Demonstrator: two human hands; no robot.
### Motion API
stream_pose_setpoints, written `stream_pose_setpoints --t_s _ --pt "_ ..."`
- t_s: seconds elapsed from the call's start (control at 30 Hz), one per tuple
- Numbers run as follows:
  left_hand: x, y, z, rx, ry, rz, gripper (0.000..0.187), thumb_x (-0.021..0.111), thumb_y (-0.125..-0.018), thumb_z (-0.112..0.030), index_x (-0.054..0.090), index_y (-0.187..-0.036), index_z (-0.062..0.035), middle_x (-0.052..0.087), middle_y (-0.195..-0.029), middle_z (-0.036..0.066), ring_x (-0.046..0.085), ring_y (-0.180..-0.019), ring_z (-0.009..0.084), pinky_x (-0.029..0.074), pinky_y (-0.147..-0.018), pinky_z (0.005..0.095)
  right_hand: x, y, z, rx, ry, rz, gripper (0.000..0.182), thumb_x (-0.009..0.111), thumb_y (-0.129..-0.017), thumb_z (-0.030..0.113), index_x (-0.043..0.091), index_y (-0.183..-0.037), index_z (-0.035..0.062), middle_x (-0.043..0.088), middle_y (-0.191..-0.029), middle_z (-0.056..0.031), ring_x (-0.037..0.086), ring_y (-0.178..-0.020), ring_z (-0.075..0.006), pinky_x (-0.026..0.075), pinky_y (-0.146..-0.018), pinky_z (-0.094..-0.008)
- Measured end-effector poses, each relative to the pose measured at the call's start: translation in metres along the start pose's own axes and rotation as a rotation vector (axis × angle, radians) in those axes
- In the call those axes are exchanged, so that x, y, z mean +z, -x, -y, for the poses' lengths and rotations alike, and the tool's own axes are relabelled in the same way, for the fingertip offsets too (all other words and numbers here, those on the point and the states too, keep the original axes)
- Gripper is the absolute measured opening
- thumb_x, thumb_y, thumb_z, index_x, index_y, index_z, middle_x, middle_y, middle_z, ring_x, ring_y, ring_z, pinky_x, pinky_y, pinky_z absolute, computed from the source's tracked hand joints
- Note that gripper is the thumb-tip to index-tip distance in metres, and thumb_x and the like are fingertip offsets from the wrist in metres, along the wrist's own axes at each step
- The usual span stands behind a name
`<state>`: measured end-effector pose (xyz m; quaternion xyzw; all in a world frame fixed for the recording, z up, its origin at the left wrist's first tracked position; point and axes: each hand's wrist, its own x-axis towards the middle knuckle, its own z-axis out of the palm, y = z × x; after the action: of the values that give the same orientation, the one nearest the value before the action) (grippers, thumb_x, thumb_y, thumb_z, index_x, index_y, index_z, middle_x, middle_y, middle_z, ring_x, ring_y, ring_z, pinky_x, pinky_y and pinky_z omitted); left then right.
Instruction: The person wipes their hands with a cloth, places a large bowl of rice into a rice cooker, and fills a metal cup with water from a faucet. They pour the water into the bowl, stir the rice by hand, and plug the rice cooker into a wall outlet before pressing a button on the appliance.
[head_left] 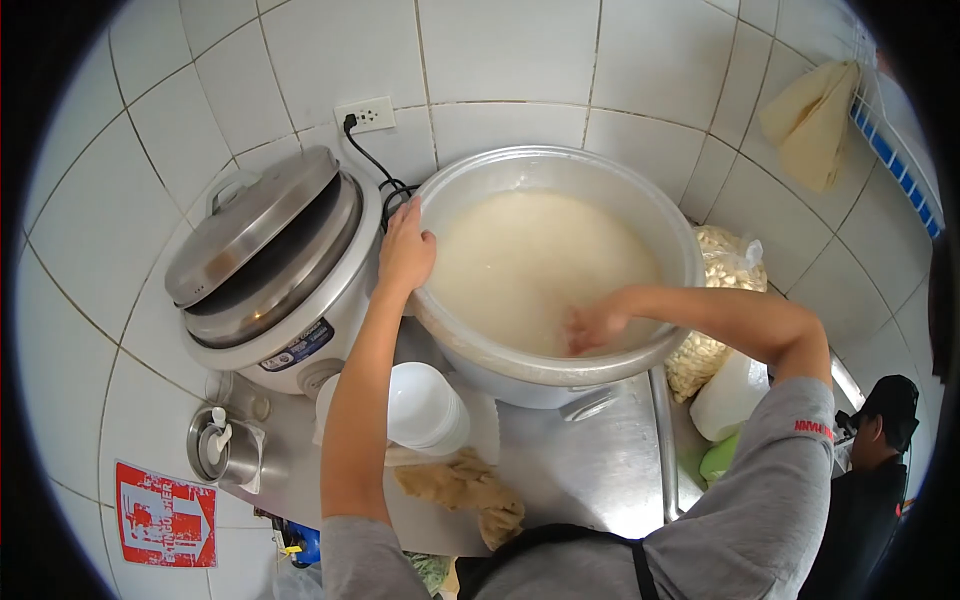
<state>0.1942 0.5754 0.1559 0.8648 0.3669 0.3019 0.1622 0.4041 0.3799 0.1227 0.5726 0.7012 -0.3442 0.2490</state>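
A large metal pot (566, 372) stands on the steel counter, filled with cloudy, whitish liquid (530, 260). My left hand (406, 250) grips the pot's left rim, thumb on the inner side and fingers over the edge. Reaching over the right rim, my right hand (598, 324) dips into the liquid near the front wall. Its fingers are partly under the surface and blurred, so their closing cannot be made out. What lies at the bottom of the pot is hidden by the cloudiness.
Left of the pot is a rice cooker (290, 290) with its lid (255, 230) tilted on top. White bowls (425, 405) are stacked in front, near a brown cloth (465, 490). A bag of pale pieces (725, 270) stands right. Another person (870, 480) is at far right.
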Motion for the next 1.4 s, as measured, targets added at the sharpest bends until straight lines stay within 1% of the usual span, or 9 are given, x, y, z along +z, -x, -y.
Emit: stream_pose_setpoints --t_s 0.1,0.2,0.3,0.6,0.83,0.9,1.03,1.1,1.4 --pt "0.000 -0.002 0.002 0.013 -0.001 -0.009 0.054 0.041 -0.080 -0.010 0.029 -0.132 -0.0049 0.033 -0.133 0.018 0.032 -0.122 0.0298 0.030 -0.100 0.0374 -0.007 0.040 0.030 0.122 -0.450 0.274 0.049 0.035 -0.088 0.042 0.040 -0.128 0.0143 0.039 -0.128 -0.0129 0.041 -0.112 -0.0323 0.047 -0.078 -0.0449" --pt "0.003 -0.002 0.004 0.035 -0.026 -0.009 0.053 0.041 -0.080 -0.010 0.029 -0.131 -0.0045 0.034 -0.132 0.018 0.032 -0.122 0.0301 0.030 -0.099 0.0372 -0.013 0.048 0.037 0.155 -0.473 0.289 0.046 0.039 -0.087 0.039 0.043 -0.125 0.0135 0.054 -0.107 -0.0107 0.052 -0.098 -0.0253 0.048 -0.073 -0.0422" --pt "0.003 -0.003 0.005 0.055 -0.048 -0.019 0.053 0.042 -0.080 -0.010 0.030 -0.131 -0.0041 0.034 -0.132 0.018 0.032 -0.122 0.0301 0.031 -0.099 0.0371 -0.024 0.022 0.011 0.156 -0.486 0.205 0.041 0.044 -0.087 0.038 0.048 -0.119 0.0128 0.059 -0.091 -0.0090 0.058 -0.083 -0.0219 0.049 -0.069 -0.0385" --pt "0.000 0.000 0.003 0.089 -0.026 -0.051 0.053 0.044 -0.078 -0.008 0.031 -0.129 -0.0006 0.035 -0.131 0.018 0.033 -0.121 0.0308 0.030 -0.099 0.0372 -0.122 -0.056 -0.052 0.191 -0.579 0.118 0.033 0.054 -0.081 0.031 0.056 -0.105 0.0076 0.061 -0.084 -0.0093 0.060 -0.075 -0.0205 0.050 -0.066 -0.0371" --pt "0.000 -0.001 0.004 0.064 -0.009 -0.030 0.052 0.042 -0.078 -0.008 0.032 -0.128 0.0007 0.035 -0.131 0.018 0.034 -0.120 0.0311 0.030 -0.099 0.0370 -0.173 -0.100 -0.083 0.284 -0.369 -0.265 0.035 0.058 -0.076 0.035 0.058 -0.105 0.0136 0.058 -0.101 -0.0077 0.058 -0.088 -0.0230 0.052 -0.067 -0.0397" --pt "0.000 -0.001 0.004 0.063 -0.005 -0.026 0.052 0.042 -0.078 -0.008 0.032 -0.128 0.0000 0.035 -0.131 0.018 0.035 -0.120 0.0315 0.031 -0.099 0.0372 -0.179 -0.105 -0.086 0.322 -0.206 -0.371 0.045 0.055 -0.076 0.040 0.052 -0.117 0.0194 0.047 -0.122 -0.0066 0.047 -0.108 -0.0263 0.050 -0.075 -0.0418" --pt "0.002 -0.001 0.004 0.053 0.003 -0.038 0.051 0.042 -0.078 -0.009 0.034 -0.128 -0.0021 0.035 -0.130 0.019 0.036 -0.119 0.0321 0.032 -0.098 0.0378 -0.180 -0.102 -0.081 0.312 -0.083 -0.402 0.055 0.049 -0.078 0.043 0.040 -0.129 0.0214 0.032 -0.136 -0.0058 0.035 -0.121 -0.0277 0.047 -0.082 -0.0433" --pt "0.001 -0.001 0.004 0.053 0.010 -0.040 0.051 0.042 -0.079 -0.009 0.034 -0.128 -0.0025 0.035 -0.130 0.019 0.036 -0.119 0.0321 0.032 -0.097 0.0378 -0.168 -0.101 -0.080 0.226 -0.062 -0.513 0.056 0.044 -0.080 0.050 0.047 -0.122 0.0133 0.042 -0.129 -0.0104 0.047 -0.109 -0.0316 0.030 -0.099 -0.0422" --pt "0.000 -0.001 -0.001 0.032 0.058 -0.106 0.045 0.042 -0.081 -0.011 0.038 -0.126 -0.0025 0.039 -0.128 0.018 0.041 -0.114 0.0327 0.035 -0.094 0.0383 -0.171 0.011 -0.022 0.200 -0.105 -0.399 0.051 0.043 -0.081 0.049 0.044 -0.126 0.0235 0.042 -0.130 -0.0057 0.050 -0.106 -0.0263 0.051 -0.068 -0.0383"
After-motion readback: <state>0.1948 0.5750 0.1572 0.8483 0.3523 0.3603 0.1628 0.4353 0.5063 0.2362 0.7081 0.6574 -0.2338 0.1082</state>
